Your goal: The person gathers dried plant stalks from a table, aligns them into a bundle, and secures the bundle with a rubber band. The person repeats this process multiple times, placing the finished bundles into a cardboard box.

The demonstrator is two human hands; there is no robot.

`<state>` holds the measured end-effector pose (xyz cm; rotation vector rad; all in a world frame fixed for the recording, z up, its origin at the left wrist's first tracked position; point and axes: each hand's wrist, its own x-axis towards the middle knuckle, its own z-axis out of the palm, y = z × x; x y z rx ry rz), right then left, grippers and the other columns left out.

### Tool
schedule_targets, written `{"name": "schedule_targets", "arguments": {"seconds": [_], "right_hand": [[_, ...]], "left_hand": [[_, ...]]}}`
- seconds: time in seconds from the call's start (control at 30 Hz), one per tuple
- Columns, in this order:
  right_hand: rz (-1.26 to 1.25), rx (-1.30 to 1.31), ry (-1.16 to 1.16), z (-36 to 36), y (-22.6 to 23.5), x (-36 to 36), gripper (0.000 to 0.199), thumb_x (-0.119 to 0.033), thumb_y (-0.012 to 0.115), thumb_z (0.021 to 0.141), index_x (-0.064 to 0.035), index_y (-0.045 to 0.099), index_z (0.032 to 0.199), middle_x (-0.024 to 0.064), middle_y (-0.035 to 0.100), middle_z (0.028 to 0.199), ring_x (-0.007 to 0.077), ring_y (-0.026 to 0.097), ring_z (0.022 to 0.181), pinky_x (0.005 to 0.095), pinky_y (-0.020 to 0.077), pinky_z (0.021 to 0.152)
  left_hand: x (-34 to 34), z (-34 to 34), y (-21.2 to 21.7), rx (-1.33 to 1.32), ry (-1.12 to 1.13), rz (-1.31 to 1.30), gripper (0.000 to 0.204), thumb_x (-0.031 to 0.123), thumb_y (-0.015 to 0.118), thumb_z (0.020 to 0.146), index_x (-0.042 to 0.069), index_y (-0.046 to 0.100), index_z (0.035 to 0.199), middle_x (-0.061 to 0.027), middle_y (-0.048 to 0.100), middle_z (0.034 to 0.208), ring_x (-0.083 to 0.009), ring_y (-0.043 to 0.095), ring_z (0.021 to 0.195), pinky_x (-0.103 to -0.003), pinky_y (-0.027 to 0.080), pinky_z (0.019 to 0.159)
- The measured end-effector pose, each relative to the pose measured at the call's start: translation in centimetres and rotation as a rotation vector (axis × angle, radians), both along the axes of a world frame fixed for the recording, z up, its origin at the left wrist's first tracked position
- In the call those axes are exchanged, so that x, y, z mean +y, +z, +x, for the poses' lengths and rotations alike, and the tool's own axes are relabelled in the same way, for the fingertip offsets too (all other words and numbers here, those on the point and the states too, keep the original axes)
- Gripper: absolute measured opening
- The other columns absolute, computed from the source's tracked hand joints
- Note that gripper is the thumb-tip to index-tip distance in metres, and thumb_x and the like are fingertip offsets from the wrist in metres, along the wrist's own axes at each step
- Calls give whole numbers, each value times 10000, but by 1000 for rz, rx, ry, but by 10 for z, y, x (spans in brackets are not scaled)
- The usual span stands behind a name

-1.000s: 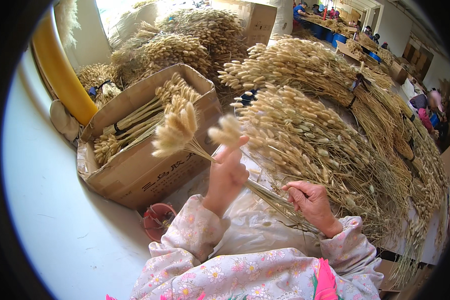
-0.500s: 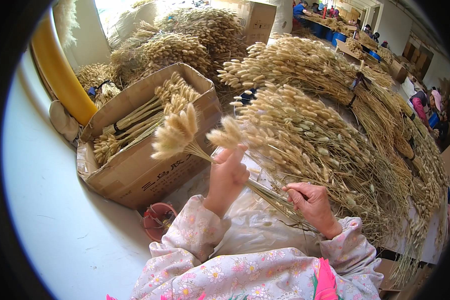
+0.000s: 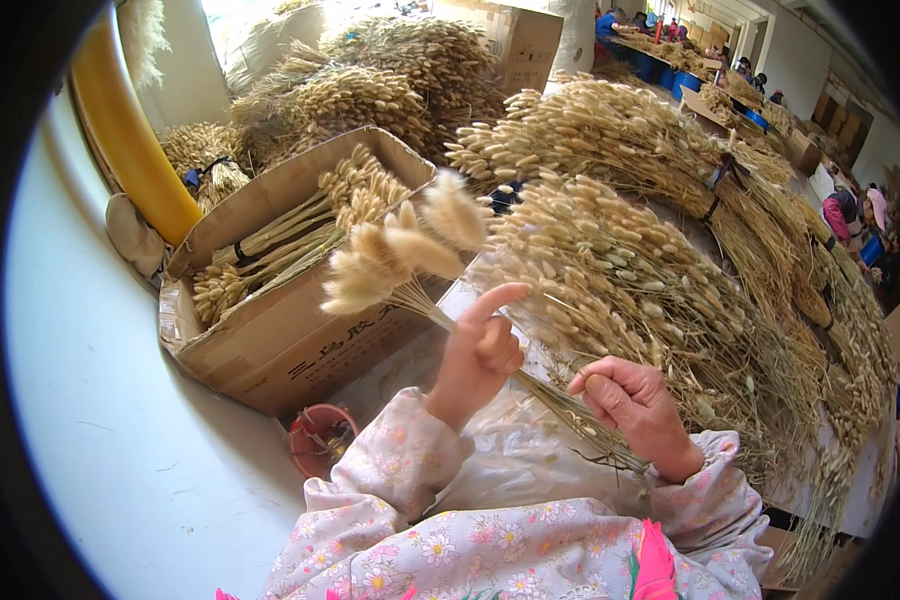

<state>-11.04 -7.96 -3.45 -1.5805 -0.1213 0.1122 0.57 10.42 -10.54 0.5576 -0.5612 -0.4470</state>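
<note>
Fingers of our left hand (image 3: pixel 480 350) pinching a small bunch of fluffy dried grass stems (image 3: pixel 400 258), index raised, our right hand (image 3: pixel 635 400) curled on the stem ends, pale tabletop (image 3: pixel 100 400) beneath us, open brown cardboard box (image 3: pixel 280 340) of bundled stems just left, heaped sheaves (image 3: pixel 660 290) ahead, workshop behind.

Your left hand (image 3: pixel 480 350) grips dried grass stems (image 3: pixel 410 255), thin and straw-like, with fluffy, matt, cream seed heads. On the right, the big heap of dried grass (image 3: pixel 650 290) looks rough, brittle and dull tan. On the left, the cardboard box (image 3: pixel 270 340) is matt brown paperboard, creased at its edges. Your sleeves (image 3: pixel 400 470) are soft floral cloth. At the far left, the yellow pipe (image 3: pixel 120 130) looks smooth and slightly glossy.
</note>
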Motion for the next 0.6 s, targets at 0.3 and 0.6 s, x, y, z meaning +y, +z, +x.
{"name": "schedule_targets", "arguments": {"seconds": [0.3,0.6], "right_hand": [[-10,47,124,15,-12,26,202,-147,513,987,3,647,966,-58,448,633,24,375,573,186,311,499],[-545,-531,-130,32,-28,37,103,-119,586,905,-44,657,897,165,585,645,278,598,554,361,438,495]], "left_hand": [[-5,-6,16,-37,-64,22,1183,706,704,630,-4,245,1457,74,265,681,-46,272,572,-235,234,530],[-8,-6,10,-17,-69,7,700,93,661,741,15,416,1392,48,338,706,-51,352,615,-197,310,556]]}}
